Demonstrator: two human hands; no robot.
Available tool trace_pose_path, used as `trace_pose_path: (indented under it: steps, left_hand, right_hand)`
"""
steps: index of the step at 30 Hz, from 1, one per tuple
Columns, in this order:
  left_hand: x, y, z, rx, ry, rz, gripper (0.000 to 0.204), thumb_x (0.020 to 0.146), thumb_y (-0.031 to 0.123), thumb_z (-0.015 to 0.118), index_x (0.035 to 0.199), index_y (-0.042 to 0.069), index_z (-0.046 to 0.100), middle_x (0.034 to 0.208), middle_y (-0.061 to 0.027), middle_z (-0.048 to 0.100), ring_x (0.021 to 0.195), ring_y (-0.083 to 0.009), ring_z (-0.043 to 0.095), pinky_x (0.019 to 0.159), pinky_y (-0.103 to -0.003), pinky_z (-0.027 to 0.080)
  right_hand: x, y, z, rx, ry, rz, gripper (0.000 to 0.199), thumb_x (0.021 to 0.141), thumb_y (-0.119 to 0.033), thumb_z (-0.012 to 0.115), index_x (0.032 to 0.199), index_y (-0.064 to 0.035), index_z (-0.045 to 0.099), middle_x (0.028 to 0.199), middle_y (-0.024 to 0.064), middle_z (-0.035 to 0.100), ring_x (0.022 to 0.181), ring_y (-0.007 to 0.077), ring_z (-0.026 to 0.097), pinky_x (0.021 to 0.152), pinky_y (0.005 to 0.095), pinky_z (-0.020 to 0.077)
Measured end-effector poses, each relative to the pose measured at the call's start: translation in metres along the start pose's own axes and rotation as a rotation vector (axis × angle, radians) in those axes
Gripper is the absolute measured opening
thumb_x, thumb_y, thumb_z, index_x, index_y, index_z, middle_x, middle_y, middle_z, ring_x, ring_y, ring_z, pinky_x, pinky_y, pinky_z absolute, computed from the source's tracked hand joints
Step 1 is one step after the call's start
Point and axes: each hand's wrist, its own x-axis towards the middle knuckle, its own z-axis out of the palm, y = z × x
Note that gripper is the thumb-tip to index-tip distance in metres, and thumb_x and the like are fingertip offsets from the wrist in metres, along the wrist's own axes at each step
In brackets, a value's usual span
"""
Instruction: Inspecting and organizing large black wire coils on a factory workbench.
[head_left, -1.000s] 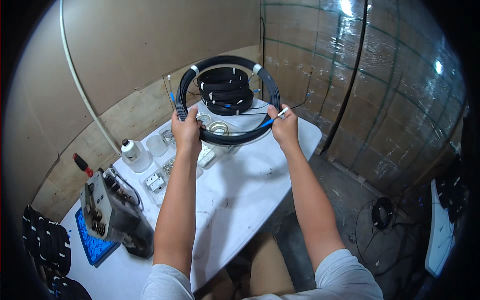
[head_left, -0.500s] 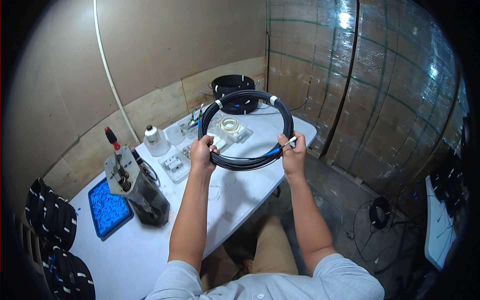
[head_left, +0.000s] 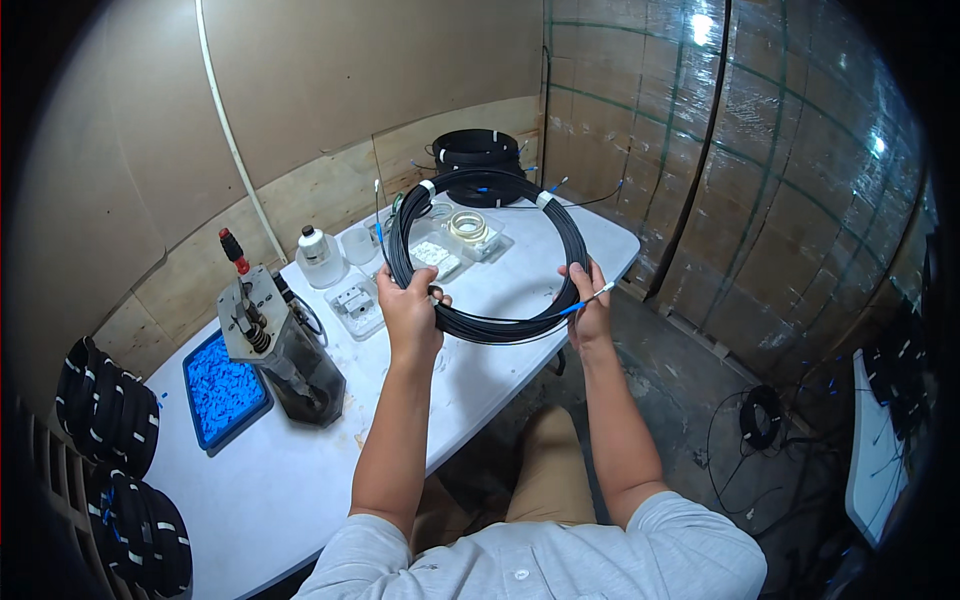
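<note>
A black cable coil (head_left: pixel 572 240) is held up over the front of the white table, tied with white bands at its upper left and upper right. My left hand (head_left: pixel 412 310) grips its lower left side, fingers closed around the strands. My right hand (head_left: pixel 592 318) is closed on the lower right side, thumb on top. A cable end with a blue sleeve and white tip (head_left: pixel 598 295) sticks out past my right thumb. Another blue-sleeved cable end (head_left: pixel 379 215) stands upright beside the coil's left side.
A metal hand press (head_left: pixel 285 345) with a red-and-black handle stands beside a tray of blue pieces (head_left: pixel 228 390). Clear plastic boxes (head_left: pixel 355 305), a bottle (head_left: pixel 318 258) and a stack of black coils (head_left: pixel 475 150) are farther back. More coils (head_left: pixel 110 410) sit at far left.
My right hand has gone from pinching the white-tipped end to gripping the coil, leaving that end sticking out. The left cable end now stands apart from the coil. The view has shifted slightly.
</note>
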Motion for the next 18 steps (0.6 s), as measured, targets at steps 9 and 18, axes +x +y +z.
trace_pose_path:
  steps: [9,18]
  left_hand:
    - [0.010,-0.015,-0.019,0.079,-0.109,0.166,0.048,0.080,-0.007,0.059,0.121,0.007,0.038,0.082,-0.0049,0.052,0.048,-0.0114,0.048,0.041,-0.028,0.044]
    - [0.026,-0.021,-0.045,-0.039,-0.283,0.076,0.052,0.074,-0.007,0.048,0.121,0.013,0.038,0.081,-0.0036,0.046,0.047,-0.0104,0.044,0.041,-0.028,0.043]
  right_hand:
    - [-0.005,0.019,0.002,0.124,-0.021,0.049,0.032,0.099,-0.024,0.054,0.126,-0.0070,0.049,0.082,0.0047,0.057,0.069,0.0121,0.058,0.062,0.0269,0.0512]
    - [-0.006,-0.009,0.012,0.248,-0.151,0.097,0.042,0.099,-0.017,0.049,0.140,-0.0113,0.043,0.075,0.0011,0.045,0.056,0.0091,0.046,0.050,0.0258,0.0455]
